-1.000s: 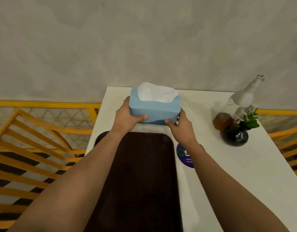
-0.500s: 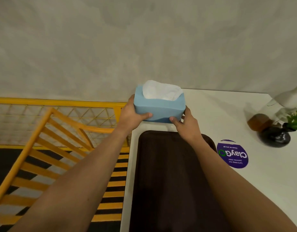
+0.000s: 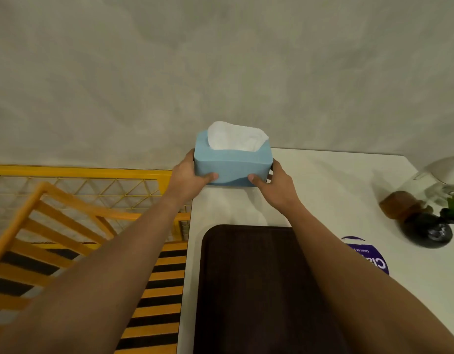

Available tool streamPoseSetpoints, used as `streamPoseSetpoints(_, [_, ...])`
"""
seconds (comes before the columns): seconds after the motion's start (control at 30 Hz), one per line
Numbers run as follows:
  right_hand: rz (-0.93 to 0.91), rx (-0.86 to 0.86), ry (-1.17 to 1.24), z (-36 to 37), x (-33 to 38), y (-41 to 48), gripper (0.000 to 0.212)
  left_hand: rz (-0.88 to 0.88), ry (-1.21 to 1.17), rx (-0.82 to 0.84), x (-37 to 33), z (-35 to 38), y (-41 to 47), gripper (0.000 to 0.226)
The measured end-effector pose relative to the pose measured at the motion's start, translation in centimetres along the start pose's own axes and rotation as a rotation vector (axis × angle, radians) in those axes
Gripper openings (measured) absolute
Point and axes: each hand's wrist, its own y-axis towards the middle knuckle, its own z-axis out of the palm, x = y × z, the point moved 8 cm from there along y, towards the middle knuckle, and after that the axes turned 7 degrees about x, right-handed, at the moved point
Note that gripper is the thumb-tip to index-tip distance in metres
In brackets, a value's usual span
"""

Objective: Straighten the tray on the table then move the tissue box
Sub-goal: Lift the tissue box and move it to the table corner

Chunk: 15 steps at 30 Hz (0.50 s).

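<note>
Holding the tissue box [image 3: 232, 166] at the far left corner of the desk [image 3: 323, 190], just past the tray [image 3: 251, 284], we've got both hands clamped on its ends: left hand [image 3: 189, 176], right hand [image 3: 277, 186], each grip closed around it. It looks squishy, so we'd squeeze lightly, keep it level, and set it down flat, clear of the desk edge.
</note>
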Motion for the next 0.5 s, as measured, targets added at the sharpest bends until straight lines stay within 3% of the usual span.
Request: streamPoseSetpoints(0.5, [0.003, 0.074, 0.014, 2.0, -2.8, 5.8, 0.070, 0.014, 0.062, 0.036, 2.5, 1.0, 4.7, 0.071])
